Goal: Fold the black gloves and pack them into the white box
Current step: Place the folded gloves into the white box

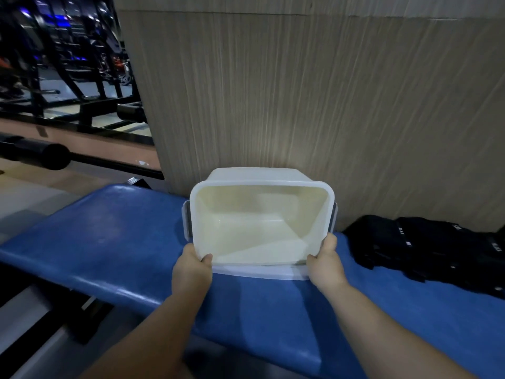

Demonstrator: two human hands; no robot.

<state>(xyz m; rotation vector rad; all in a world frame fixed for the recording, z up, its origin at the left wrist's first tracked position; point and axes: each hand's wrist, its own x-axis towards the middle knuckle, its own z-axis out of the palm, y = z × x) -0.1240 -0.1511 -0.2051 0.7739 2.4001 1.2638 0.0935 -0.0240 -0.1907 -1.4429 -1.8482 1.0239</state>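
At mid-bench, close to the wood-grain wall panel (pixel 300 91): white box (pixel 262 184) tipped so that its open mouth faces the viewer, interior empty. The left hand (pixel 192 266) grips the near left corner with the thumb hooked over the rim. The right hand (pixel 326 259) grips the near right corner in the same way. The remaining fingers of both are hidden behind the box wall. A pale, translucent lid (pixel 259 272) lies flat on the blue padded bench (pixel 123 236), partly beneath the box's near edge.

Hazards, as judged: the hold is at two corners only, so smooth plastic could slip from the thumbs and the box could fall back against the panel. If the box is set down on the loose lid, it may rock or push the lid toward the near edge of the bench. The black gloves (pixel 426 247) lie well apart to the right; reaching for them would leave the box held by one hand or standing free.

Appearance: the box is rectangular with rounded corners, cream-tinted inside, with grey side clips (pixel 186 222) hanging loose. The gloves form a dark heap with small white markings. Whether any of them is folded cannot be told.
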